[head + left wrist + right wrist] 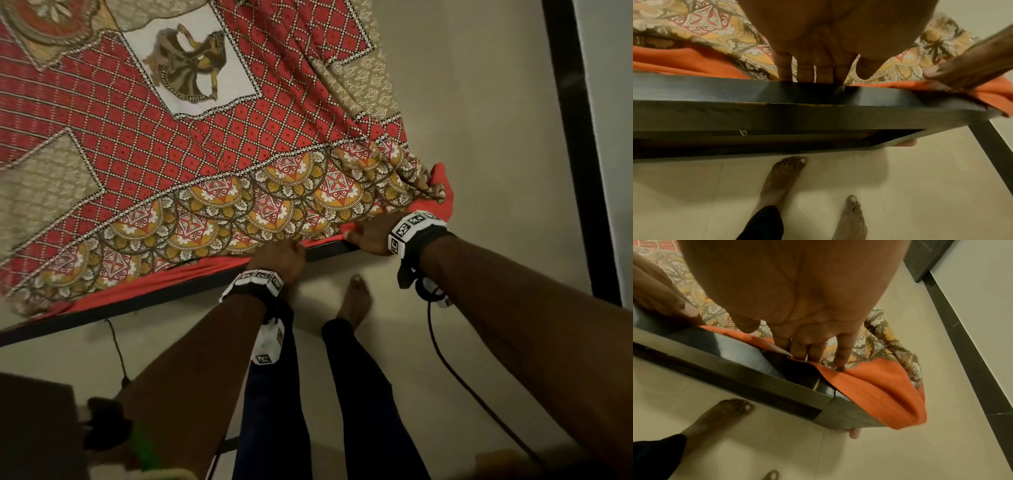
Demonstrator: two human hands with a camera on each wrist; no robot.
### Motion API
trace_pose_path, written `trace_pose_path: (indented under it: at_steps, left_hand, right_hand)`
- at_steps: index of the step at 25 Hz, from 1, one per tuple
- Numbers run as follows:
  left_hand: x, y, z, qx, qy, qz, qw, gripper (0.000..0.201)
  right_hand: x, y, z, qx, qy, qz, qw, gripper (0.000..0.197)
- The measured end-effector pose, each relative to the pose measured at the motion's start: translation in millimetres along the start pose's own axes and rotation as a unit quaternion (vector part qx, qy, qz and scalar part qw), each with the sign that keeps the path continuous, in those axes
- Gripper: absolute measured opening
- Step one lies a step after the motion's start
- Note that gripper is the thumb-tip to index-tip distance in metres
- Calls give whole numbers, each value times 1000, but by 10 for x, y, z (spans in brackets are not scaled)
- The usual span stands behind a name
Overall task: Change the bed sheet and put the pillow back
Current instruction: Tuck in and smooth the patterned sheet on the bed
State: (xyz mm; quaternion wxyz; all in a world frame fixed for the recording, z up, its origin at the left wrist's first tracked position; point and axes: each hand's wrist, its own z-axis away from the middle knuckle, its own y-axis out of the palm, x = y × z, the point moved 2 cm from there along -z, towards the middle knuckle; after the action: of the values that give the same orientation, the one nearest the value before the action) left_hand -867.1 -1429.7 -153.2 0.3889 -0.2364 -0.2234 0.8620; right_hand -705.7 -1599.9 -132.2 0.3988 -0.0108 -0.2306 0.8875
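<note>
Tucking the patterned bed sheet (212, 144) down at the bed frame (777, 113) corner, left hand (279, 255) pushed with straight fingers, right hand (371, 236) pinched its edge. Pillow unseen, probably still to go back.

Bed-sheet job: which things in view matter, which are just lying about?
In play:
patterned sheet
orange mattress cover
dark bed frame
left hand, fingers straight at the mattress edge
right hand, at the corner

Lying about:
black cable on the floor
no pillow in view
</note>
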Motion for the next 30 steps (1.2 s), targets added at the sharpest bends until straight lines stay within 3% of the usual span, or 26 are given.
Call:
trace_pose_path:
  at_steps: [4,7,9,10,12,14,16,20,24,27,28,30]
  left_hand:
    - [104,184,-203,79,-35,21,996,83]
    - [86,80,-283,131,11,58,990,73]
    - [102,-9,-196,90,30,39,995,61]
    - [128,-43,-105,42,26,12,999,57]
    - [77,-66,145,-48,15,-47,998,45]
    - [-64,-74,324,-102,12,-76,992,33]
    - [-218,-106,347,-117,41,-63,990,32]
    - [-415,-49,153,-65,104,7,992,41]
    - [-407,79,-106,1,65,2,998,58]
    - [-375,210,-259,58,50,1,997,74]
    - [-446,136,-330,86,36,0,996,80]
    - [-417,141,-347,129,26,20,991,81]
  right_hand:
    - [75,0,-294,73,70,-24,995,84]
    - [181,-91,-238,113,99,-59,987,85]
    - [219,-133,-137,80,79,-43,993,58]
    - [269,-151,-84,39,44,-7,998,45]
    - [240,-198,78,-59,49,27,997,24]
    - [175,-292,191,-147,57,63,986,23]
    - [103,-301,229,-156,51,77,983,28]
    - [-36,-123,85,-73,2,-2,997,29]
    - [-163,53,-200,36,55,-61,996,73]
    - [-156,217,-364,49,93,-86,991,106]
    - [-201,158,-366,45,92,-93,990,107]
    - [-91,129,-229,24,43,-101,994,79]
